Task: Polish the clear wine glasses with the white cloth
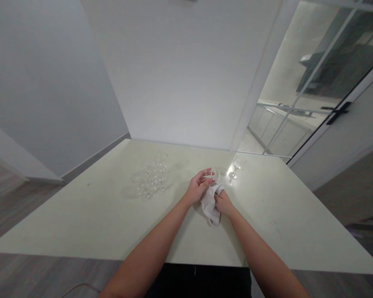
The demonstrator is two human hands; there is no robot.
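Observation:
My left hand [198,186] curls around a clear wine glass [216,174] over the middle of the pale table [81,215]. My right hand [223,203] is closed on a white cloth [210,207], which is pressed against the glass and hangs down toward the table. Both hands meet at the glass. The glass is see-through and hard to make out.
A cluster of several clear wine glasses [151,179] stands on the table to the left of my hands. One more clear glass [234,169] stands just right of them near the far edge. White walls stand behind the table; a glass door [313,82] is at the right.

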